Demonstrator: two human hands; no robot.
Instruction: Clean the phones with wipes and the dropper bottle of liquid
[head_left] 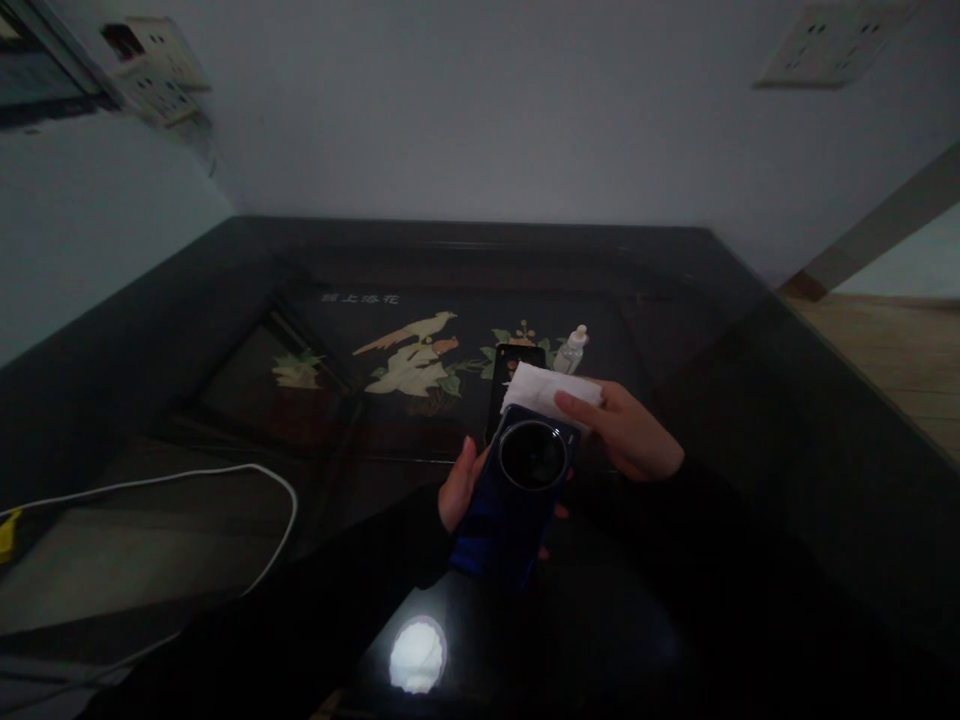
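A white cable lies on the tabletop, left of the blue smartphone. The left hand grips this smartphone, camera ring upward. The right hand pinches a white tissue at its top edge. Wiping seems in hand and calls for a steady hold.

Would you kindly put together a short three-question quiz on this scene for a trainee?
1. True or false: the left hand holds the blue phone with its round camera ring facing up.
2. What does the right hand hold at the phone's top end? A) white cloth B) sponge C) brush
3. Which thin white thing lies on the table to the left?
Key: 1 true; 2 A; 3 the cable.
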